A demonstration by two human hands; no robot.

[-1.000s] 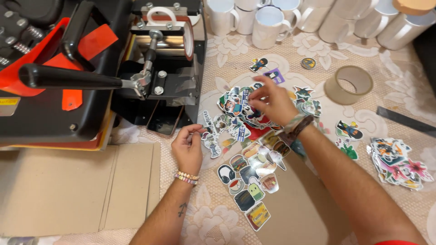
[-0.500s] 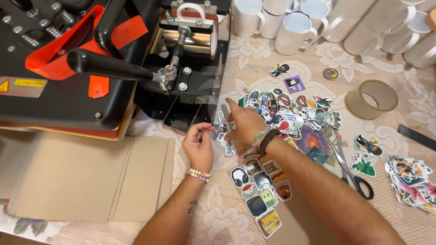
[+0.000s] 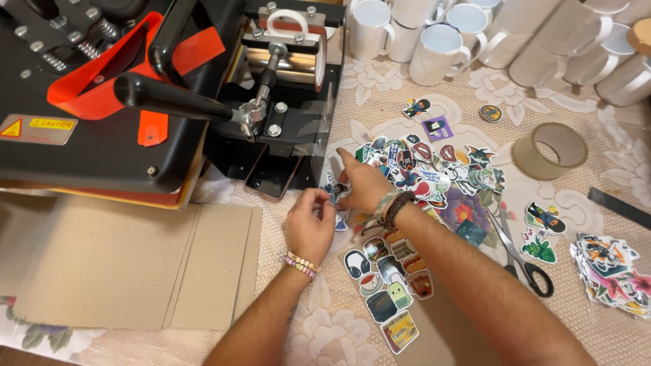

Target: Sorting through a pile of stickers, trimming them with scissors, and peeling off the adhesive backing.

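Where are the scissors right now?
In the head view the scissors lie on the table's right side, just right of the right forearm, below the sticker pile.

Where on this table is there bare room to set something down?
Bare cloth lies between the tape roll and scissors, and below the cardboard sheet near the left hand. Crowded: the sticker pile by the right hand.

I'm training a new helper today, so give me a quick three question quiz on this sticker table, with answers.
1. True or false: the scissors lie to the right of the sticker pile.
2. Which hand pinches a small sticker in its fingers? A) left hand B) right hand
3. What stands in a row behind the stickers, beside the black press?

Key: 1 true. 2 A. 3 white mugs.
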